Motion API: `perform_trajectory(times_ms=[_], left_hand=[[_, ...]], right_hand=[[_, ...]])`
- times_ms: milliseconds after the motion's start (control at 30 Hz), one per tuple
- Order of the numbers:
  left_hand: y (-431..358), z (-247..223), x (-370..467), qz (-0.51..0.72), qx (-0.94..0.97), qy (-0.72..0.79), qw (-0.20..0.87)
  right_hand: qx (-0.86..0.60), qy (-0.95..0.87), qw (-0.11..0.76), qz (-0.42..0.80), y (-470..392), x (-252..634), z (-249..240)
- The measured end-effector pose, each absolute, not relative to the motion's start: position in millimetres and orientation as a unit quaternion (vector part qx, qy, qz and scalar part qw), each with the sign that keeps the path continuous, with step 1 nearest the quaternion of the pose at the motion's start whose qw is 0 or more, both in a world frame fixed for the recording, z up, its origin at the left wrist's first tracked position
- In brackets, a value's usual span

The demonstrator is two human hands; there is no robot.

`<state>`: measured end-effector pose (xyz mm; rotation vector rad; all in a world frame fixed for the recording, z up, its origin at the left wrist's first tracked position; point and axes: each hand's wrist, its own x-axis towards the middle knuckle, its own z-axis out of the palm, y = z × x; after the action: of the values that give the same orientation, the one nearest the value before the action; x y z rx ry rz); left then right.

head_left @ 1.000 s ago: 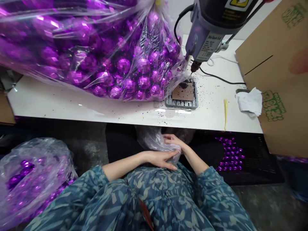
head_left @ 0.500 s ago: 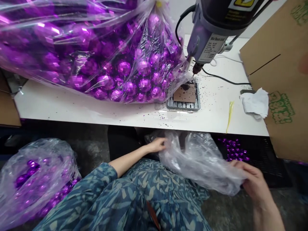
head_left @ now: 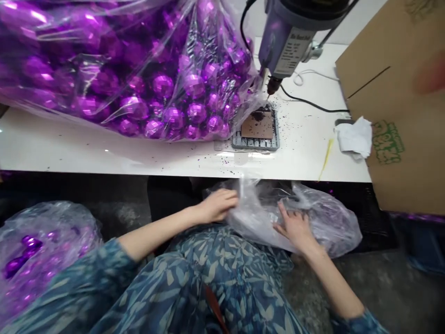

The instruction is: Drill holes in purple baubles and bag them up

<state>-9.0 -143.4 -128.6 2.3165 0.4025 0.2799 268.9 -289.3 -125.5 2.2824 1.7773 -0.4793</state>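
Observation:
A clear plastic bag (head_left: 333, 222) lies loosely across my lap, just below the table's front edge. My left hand (head_left: 219, 205) is closed on the left side of the bag, its fingers curled round the film. On the middle of the bag rests my right hand (head_left: 294, 225), fingers spread and pressing on the plastic. Part of the bag's edge stands up between the two hands. What lies under the film is hard to make out.
A big bag of purple faceted balls (head_left: 160, 106) fills the table's left. A bench drill (head_left: 288, 41) stands over a grey vise plate (head_left: 255, 141). White tissue (head_left: 354, 137), a yellow strip (head_left: 326, 160) and a cardboard box (head_left: 410, 116) are right. Another ball bag (head_left: 52, 250) is lower left.
My right hand has moved left from the bag's far right end onto its middle, and its fingers have spread. The bag now covers the small purple pieces on the right. The view has shifted.

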Motion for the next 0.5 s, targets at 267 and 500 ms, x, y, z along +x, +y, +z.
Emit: perform_trajectory(times_ms=[267, 500], left_hand=[[-127.1, -70.4, -117.3, -0.112, 0.801, 0.306, 0.501], [-119.4, -74.8, -22.0, 0.115, 0.867, 0.23, 0.426]], right_hand=[[0.852, 0.514, 0.055, -0.081, -281.4, 265.6, -117.7], [0.721, 0.661, 0.056, -0.198, -315.1, 254.3, -87.0]])
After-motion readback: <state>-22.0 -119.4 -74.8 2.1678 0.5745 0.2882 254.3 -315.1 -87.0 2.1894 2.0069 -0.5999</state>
